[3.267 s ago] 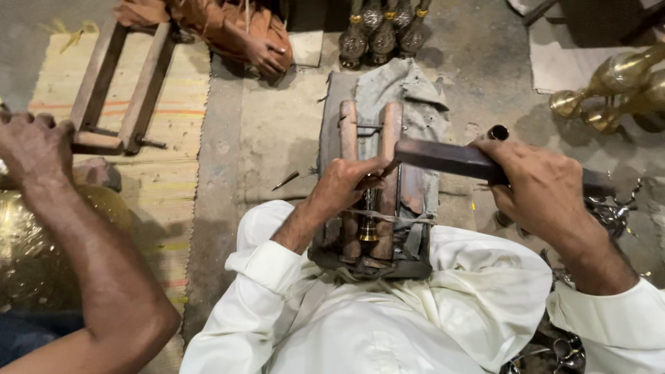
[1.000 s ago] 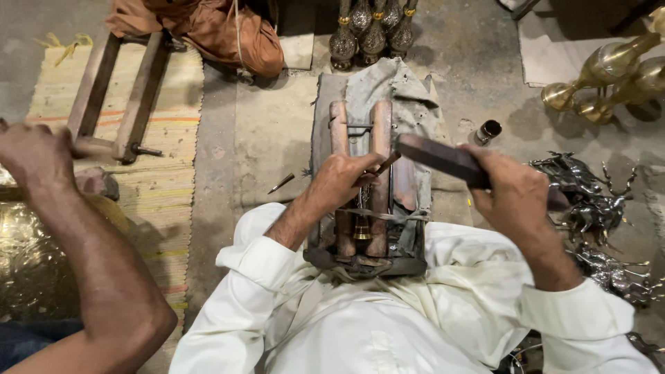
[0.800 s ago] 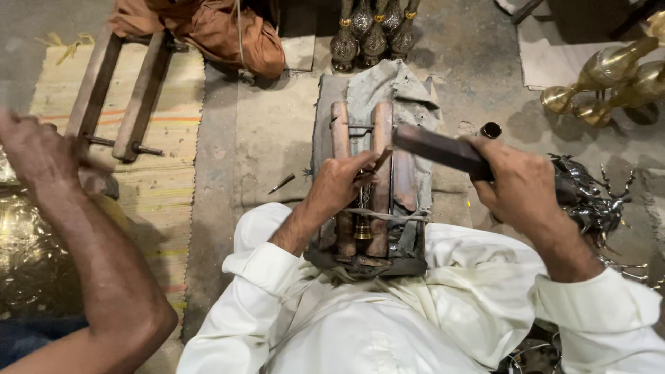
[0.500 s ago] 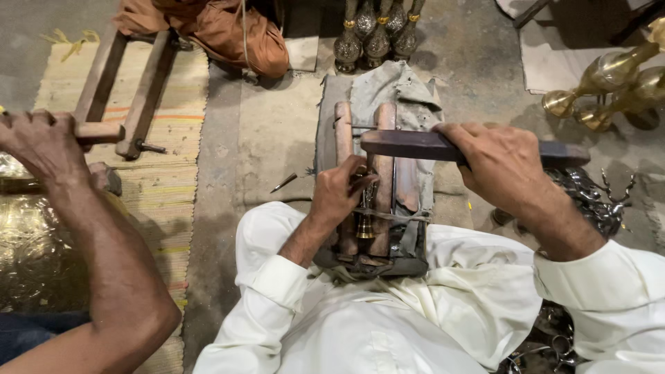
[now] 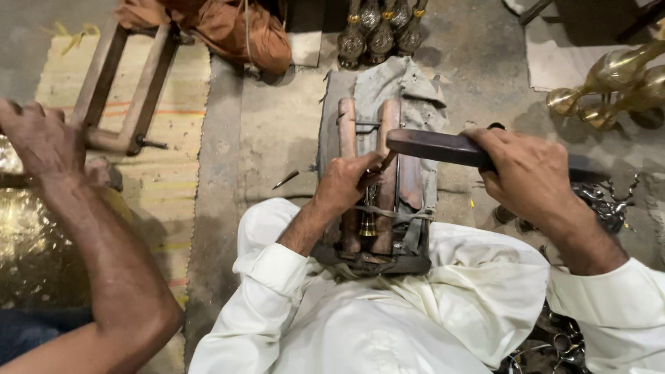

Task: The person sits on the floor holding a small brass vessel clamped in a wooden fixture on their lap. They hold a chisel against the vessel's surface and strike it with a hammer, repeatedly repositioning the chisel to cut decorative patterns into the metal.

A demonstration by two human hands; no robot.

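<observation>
- Down on the floor between the knees, the left hand (image 5: 344, 181) is pinched shut on a small brass piece (image 5: 368, 223) that stands in the slot of the wooden clamp block (image 5: 370, 187), fingers pressing at its top end.
- The right hand (image 5: 532, 176) is wrapped tight round a dark wooden bar (image 5: 443, 147), gripped toward its far end, the free end hanging just above the clamp and the left fingers.
- The brass piece looks hard, small and kinda slick, so I'd guess a fingertip pinch at the top is the only real hold; the clamp takes the rest. The bar looks dense and stiff, best held well back for swing.
- The clamp sits on a grey rag (image 5: 402, 90), strapped round with cloth strips.
- Off to the left a co-worker's arm (image 5: 90, 235) reaches to a second wooden frame (image 5: 118, 90) on a striped woven mat (image 5: 166, 180); can't tell what that hand grips.
- Bare, dusty concrete floor (image 5: 270, 138), with brass vases (image 5: 609, 83) at right, small dark bottles (image 5: 381, 31) up top and an orange cloth (image 5: 235, 28).
</observation>
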